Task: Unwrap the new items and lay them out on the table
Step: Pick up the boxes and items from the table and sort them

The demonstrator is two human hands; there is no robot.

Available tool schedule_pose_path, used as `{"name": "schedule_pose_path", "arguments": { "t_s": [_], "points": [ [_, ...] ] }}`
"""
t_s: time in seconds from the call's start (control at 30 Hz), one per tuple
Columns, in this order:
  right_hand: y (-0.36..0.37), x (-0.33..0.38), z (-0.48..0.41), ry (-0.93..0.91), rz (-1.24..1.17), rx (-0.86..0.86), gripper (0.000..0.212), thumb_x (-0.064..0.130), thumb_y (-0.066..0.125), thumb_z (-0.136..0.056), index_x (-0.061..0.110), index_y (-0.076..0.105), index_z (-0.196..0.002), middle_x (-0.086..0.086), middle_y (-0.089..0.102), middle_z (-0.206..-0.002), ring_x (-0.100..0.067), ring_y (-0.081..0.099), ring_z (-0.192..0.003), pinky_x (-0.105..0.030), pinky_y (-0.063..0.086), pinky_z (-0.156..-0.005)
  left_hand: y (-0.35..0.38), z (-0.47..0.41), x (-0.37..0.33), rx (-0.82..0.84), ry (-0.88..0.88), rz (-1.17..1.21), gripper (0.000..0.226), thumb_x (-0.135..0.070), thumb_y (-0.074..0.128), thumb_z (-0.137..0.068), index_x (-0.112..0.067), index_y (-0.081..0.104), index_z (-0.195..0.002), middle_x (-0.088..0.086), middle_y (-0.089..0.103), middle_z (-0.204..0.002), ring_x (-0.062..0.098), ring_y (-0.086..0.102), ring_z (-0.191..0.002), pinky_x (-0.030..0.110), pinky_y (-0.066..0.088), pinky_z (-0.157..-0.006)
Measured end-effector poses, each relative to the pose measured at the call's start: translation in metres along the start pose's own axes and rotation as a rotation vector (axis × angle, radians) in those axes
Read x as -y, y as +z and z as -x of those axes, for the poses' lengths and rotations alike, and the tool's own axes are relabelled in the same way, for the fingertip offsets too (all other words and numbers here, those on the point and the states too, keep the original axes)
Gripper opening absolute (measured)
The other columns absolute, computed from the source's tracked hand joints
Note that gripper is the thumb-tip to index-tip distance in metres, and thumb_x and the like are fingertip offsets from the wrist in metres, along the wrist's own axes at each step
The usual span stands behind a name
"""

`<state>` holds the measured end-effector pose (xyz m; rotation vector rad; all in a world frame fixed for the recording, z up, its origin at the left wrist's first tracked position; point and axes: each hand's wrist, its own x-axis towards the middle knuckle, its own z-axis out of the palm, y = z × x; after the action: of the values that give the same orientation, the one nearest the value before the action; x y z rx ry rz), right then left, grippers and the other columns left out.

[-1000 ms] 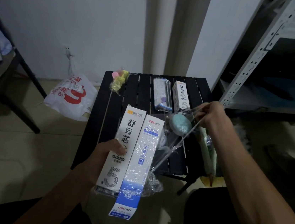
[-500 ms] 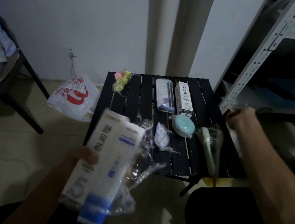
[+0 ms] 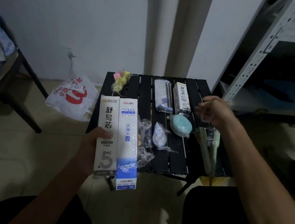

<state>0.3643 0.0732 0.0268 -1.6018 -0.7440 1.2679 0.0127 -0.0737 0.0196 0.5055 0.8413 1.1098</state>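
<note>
Two boxes mid-unwrap, held over the table's near-left corner.

The table (image 3: 145,93) lies beyond and right of the grip. The boxes (image 3: 123,120) sit side by side in the left hand (image 3: 90,147), thumb clamped on the white one's face. The right hand (image 3: 215,111) hovers well right of the grip; whether it pinches anything is too blurred to tell. Film (image 3: 143,157) clings right of the grip, so the next move is likely to strip it off and lay both boxes down.
</note>
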Motion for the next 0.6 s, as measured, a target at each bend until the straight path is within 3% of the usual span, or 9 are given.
{"name": "schedule_pose_path", "arguments": {
  "t_s": [0.07, 0.13, 0.23, 0.3, 0.4, 0.47, 0.5, 0.57, 0.6],
  "points": [
    [0.005, -0.003, 0.011, -0.131, 0.062, 0.043, 0.036, -0.017, 0.042, -0.092, 0.009, 0.065, -0.082, -0.013, 0.068, -0.076, -0.022, 0.066, -0.064, -0.030, 0.051, -0.060, 0.004, -0.003, 0.000, 0.078, -0.028, -0.037, 0.041, -0.008, 0.044, -0.076, -0.021, 0.083, -0.080, 0.008, 0.078, -0.084, 0.023, 0.075, -0.069, 0.034, 0.062, -0.060],
    [0.011, -0.001, 0.027, -0.230, 0.148, 0.068, 0.043, -0.019, 0.037, -0.084, 0.009, 0.064, -0.066, -0.009, 0.059, -0.054, -0.016, 0.048, -0.041, -0.018, 0.034, -0.044, 0.011, -0.005, 0.002, 0.076, -0.019, -0.046, 0.046, -0.007, 0.042, -0.079, -0.027, 0.083, -0.080, 0.004, 0.079, -0.088, 0.021, 0.076, -0.074, 0.036, 0.061, -0.067],
    [0.023, -0.001, 0.049, -0.310, 0.245, 0.077, 0.039, -0.014, 0.031, -0.069, 0.010, 0.055, -0.051, -0.006, 0.044, -0.044, -0.013, 0.031, -0.035, -0.013, 0.020, -0.041, 0.015, -0.009, 0.006, 0.117, -0.054, -0.051, 0.045, -0.005, 0.037, -0.089, -0.019, 0.081, -0.094, 0.009, 0.078, -0.091, 0.022, 0.075, -0.068, 0.035, 0.063, -0.059],
    [0.032, -0.003, 0.063, -0.307, 0.290, 0.123, 0.020, -0.002, 0.037, -0.065, 0.007, 0.050, -0.052, -0.001, 0.037, -0.041, -0.012, 0.029, -0.035, -0.016, 0.020, -0.040, 0.018, -0.009, 0.008, 0.141, -0.065, -0.063, 0.031, -0.010, 0.050, -0.086, -0.013, 0.070, -0.110, 0.012, 0.077, -0.098, 0.026, 0.077, -0.074, 0.037, 0.062, -0.059],
    [0.046, -0.009, 0.080, -0.246, 0.366, 0.162, 0.006, 0.017, 0.047, -0.054, 0.011, 0.049, -0.054, 0.003, 0.036, -0.043, -0.012, 0.028, -0.039, -0.023, 0.020, -0.042, 0.016, -0.016, 0.013, 0.175, -0.065, -0.099, 0.066, -0.024, 0.079, -0.062, -0.017, 0.064, -0.126, 0.013, 0.072, -0.122, 0.033, 0.071, -0.108, 0.048, 0.058, -0.084],
    [0.049, -0.014, 0.088, -0.213, 0.425, 0.180, 0.013, 0.026, 0.054, -0.064, 0.016, 0.049, -0.057, 0.005, 0.038, -0.044, -0.015, 0.030, -0.045, -0.026, 0.021, -0.046, 0.015, -0.019, 0.015, 0.164, -0.060, -0.091, 0.063, -0.023, 0.074, -0.067, -0.018, 0.062, -0.129, 0.013, 0.070, -0.126, 0.034, 0.069, -0.112, 0.051, 0.054, -0.090],
    [0.048, -0.018, 0.090, -0.206, 0.441, 0.217, 0.026, 0.032, 0.059, -0.078, 0.016, 0.050, -0.059, 0.003, 0.038, -0.046, -0.016, 0.030, -0.045, -0.026, 0.022, -0.045, 0.014, -0.019, 0.016, 0.149, -0.053, -0.101, 0.057, -0.022, 0.067, -0.071, -0.018, 0.063, -0.127, 0.013, 0.071, -0.125, 0.033, 0.070, -0.110, 0.050, 0.054, -0.089],
    [0.044, -0.026, 0.093, -0.229, 0.442, 0.337, 0.045, 0.038, 0.056, -0.105, 0.012, 0.054, -0.069, -0.007, 0.038, -0.055, -0.016, 0.031, -0.045, -0.023, 0.026, -0.042, 0.014, -0.018, 0.016, 0.138, -0.048, -0.097, 0.059, -0.024, 0.065, -0.068, -0.018, 0.063, -0.127, 0.013, 0.072, -0.123, 0.032, 0.071, -0.107, 0.048, 0.057, -0.085],
    [0.042, -0.030, 0.095, -0.264, 0.457, 0.385, 0.045, 0.035, 0.054, -0.109, 0.010, 0.056, -0.071, -0.010, 0.039, -0.058, -0.014, 0.032, -0.044, -0.022, 0.027, -0.042, 0.013, -0.018, 0.017, 0.145, -0.046, -0.096, 0.064, -0.027, 0.067, -0.065, -0.017, 0.062, -0.128, 0.013, 0.071, -0.123, 0.033, 0.071, -0.107, 0.047, 0.057, -0.084]
  ]
}}
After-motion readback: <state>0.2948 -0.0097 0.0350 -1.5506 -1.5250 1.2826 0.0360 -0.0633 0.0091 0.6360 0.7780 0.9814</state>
